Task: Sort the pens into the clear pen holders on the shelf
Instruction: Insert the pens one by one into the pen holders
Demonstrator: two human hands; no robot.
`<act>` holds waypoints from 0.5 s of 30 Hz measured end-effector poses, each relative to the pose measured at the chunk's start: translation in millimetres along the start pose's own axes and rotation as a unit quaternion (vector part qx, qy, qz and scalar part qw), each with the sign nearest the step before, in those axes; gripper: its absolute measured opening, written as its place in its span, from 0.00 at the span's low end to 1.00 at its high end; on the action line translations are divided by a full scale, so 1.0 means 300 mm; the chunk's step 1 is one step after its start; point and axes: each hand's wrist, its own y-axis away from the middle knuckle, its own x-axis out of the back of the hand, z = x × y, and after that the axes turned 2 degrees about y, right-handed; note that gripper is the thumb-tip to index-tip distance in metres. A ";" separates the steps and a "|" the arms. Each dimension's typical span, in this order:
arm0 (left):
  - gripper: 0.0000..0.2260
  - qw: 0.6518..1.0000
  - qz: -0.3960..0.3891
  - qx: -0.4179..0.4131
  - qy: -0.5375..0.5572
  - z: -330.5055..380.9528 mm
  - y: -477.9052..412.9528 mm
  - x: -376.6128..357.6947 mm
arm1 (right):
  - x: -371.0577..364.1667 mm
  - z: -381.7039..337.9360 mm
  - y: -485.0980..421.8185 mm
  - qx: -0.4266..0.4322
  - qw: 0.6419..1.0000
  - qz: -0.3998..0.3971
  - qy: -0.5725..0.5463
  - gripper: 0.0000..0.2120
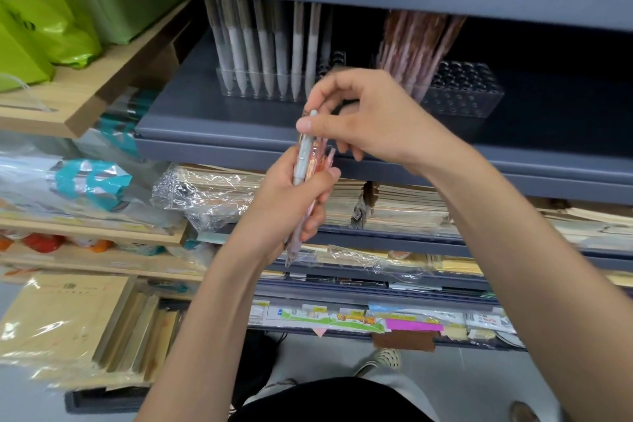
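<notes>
Left hand (291, 205), mine, centre: clenched round bundle of pens (312, 166), pink and grey, near upright. Right hand (373, 120), 1 o'clock of it: thumb and forefinger pinching grey pen (302, 152) at its top. Two clear pen holders, left (253, 84) and right (469, 92), 12 o'clock on grey shelf (191, 127), part filled.

The grey shelf (205, 127) carries two clear pen holders side by side, set toward its far edge. The left holder (239, 87) is packed with pale grey pens (263, 44) standing upright, tips down. The right holder (469, 96) has brownish-pink pens (414, 41) leaning in its left part; rows of round holes show on its right part. On the lower shelf (376, 240) lie wrapped paper stacks (407, 205).
</notes>
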 end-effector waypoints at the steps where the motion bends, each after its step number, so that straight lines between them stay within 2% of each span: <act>1: 0.05 1.000 -0.004 0.002 -0.002 -0.001 -0.002 -0.002 | 0.002 0.001 0.000 -0.007 1.000 0.001 -0.001 0.11; 6: 0.09 1.000 -0.013 0.018 -0.005 -0.007 -0.001 0.006 | 0.017 0.017 -0.003 -0.036 0.994 0.058 -0.083 0.08; 10: 0.04 0.999 -0.008 0.031 -0.007 -0.019 0.002 0.008 | 0.035 0.040 -0.010 -0.049 0.974 0.150 -0.164 0.07; 12: 0.03 0.999 -0.023 0.038 -0.003 -0.019 0.002 0.006 | 0.024 0.048 -0.005 -0.051 0.968 0.147 -0.197 0.07; 15: 0.07 0.999 -0.034 0.041 -0.009 -0.016 0.002 0.003 | 0.000 0.054 0.006 -0.060 0.974 0.087 -0.201 0.06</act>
